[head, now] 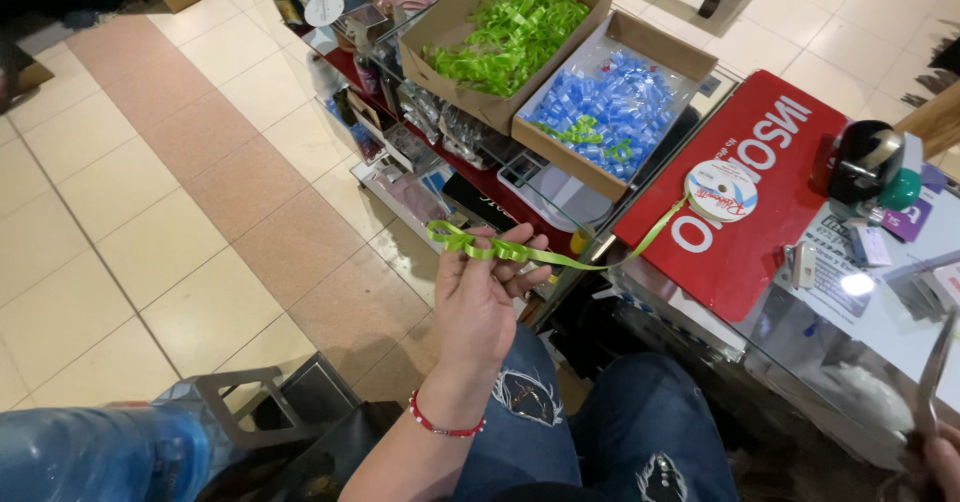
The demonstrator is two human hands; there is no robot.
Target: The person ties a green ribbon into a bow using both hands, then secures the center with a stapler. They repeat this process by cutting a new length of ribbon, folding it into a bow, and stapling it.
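Denim-clad knees (pixel 600 432) are sitting nearest to us, and just above them we are raising our left hand (pixel 480 297), palm toward us, a red bead bracelet (pixel 440 427) on the wrist. We are pinching a green ribbon (pixel 500 250) between thumb and fingertips; the remaining fingers are loosely curled. The ribbon's folded loops are lying across the fingertips, with its free end trailing left of the hand. Its long axis is running left to right and slightly upward, stretching away to a white spool (pixel 720 190) resting on a red sign (pixel 740 202) on the glass surface (pixel 880 332).

Our right hand (pixel 940 462) is sitting at the lower right edge, well apart from the ribbon, gripping scissors (pixel 932 377); only a sliver of it is showing, yet the fingers are plainly closing round the handles. The left hand is therefore the nearer one.

Beyond the spool, two cardboard boxes are standing side by side: one (pixel 480 32) holding green ribbon pieces, one (pixel 640 52) holding blue wrapped items. A black tape dispenser (pixel 865 162) is standing to the right.
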